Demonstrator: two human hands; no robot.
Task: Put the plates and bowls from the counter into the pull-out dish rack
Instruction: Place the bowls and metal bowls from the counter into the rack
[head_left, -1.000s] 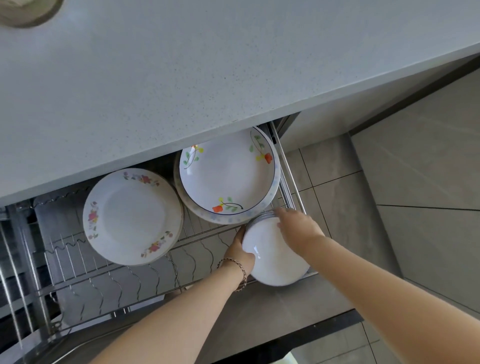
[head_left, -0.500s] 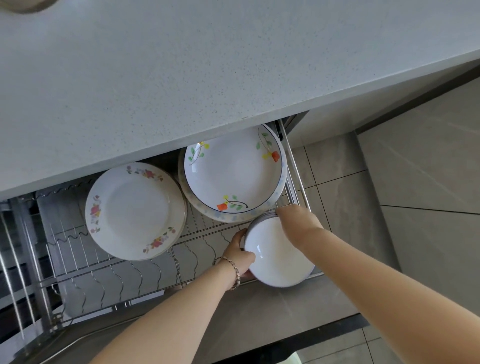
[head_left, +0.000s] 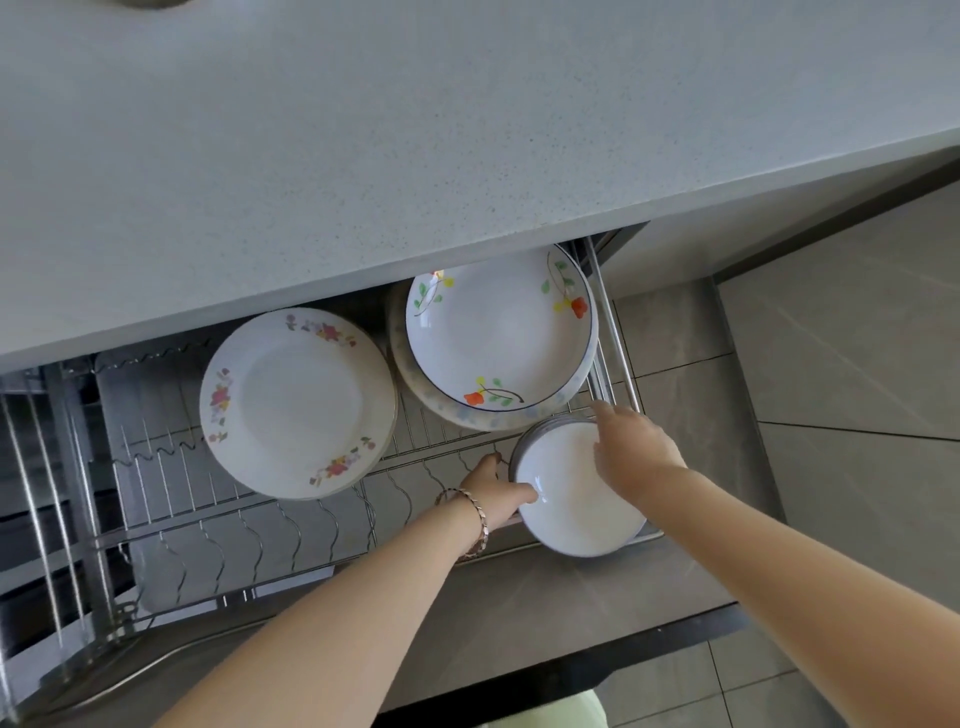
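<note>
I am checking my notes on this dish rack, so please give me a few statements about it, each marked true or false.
1. The left hand and the right hand both touch the stack of white dishes. True.
2. The bracelet is on the right wrist. False: it is on the left wrist.
3. The orange-flowered plate lies on a larger blue-patterned plate. True.
4. The pink-flowered plates stand upright between the wires of the rack. False: they lie face up.
</note>
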